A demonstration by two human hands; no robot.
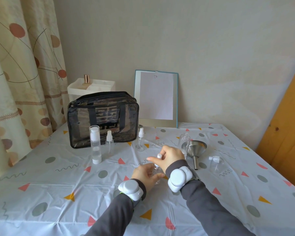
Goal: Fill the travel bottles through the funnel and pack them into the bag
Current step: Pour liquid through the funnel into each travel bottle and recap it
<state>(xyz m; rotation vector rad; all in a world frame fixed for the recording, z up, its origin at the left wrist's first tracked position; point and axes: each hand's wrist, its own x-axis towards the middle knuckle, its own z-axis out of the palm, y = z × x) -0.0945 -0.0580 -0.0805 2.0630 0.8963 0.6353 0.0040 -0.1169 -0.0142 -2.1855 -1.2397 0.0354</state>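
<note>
Moment: we stand at the patterned surface (pixel 58 193), one held spray bottle (pixel 156 175) between both hands, just above the cloth, near its middle.
Left grip (pixel 146 173): fingers curled round the clear body from below and behind.
Right grip (pixel 171 156): thumb and fingertips pinching the white spray head (pixel 159 156) from above.
Why held so: we judge one hand steadies the body while the other turns the head. Whether it is coming off or going on, we cannot tell.
Steel funnel (pixel 193 149): brushed metal, a wide cone with a narrow spout pointing toward us. It rests on the cloth just right of the hands, in no bottle.
Uncapped bottle (pixel 185 142): clear, threaded neck bare, close behind the funnel. It looks ready for filling.
Loose cap (pixel 215 158): white spray top and clear cover lying to the funnel's right.
Waiting bottles: a tall pump bottle (pixel 95 144) with a white base, a small sprayer (pixel 109 142) beside it, and another sprayer (pixel 140 142), all upright, all seemingly empty.
Toiletry bag (pixel 102 120): clear glossy plastic with black trim and handles, upright behind the bottles and within easy reach for packing. We cannot tell whether its top is open.
Cloth: thin wrinkled plastic sheeting, so light bottles may wobble.
</note>
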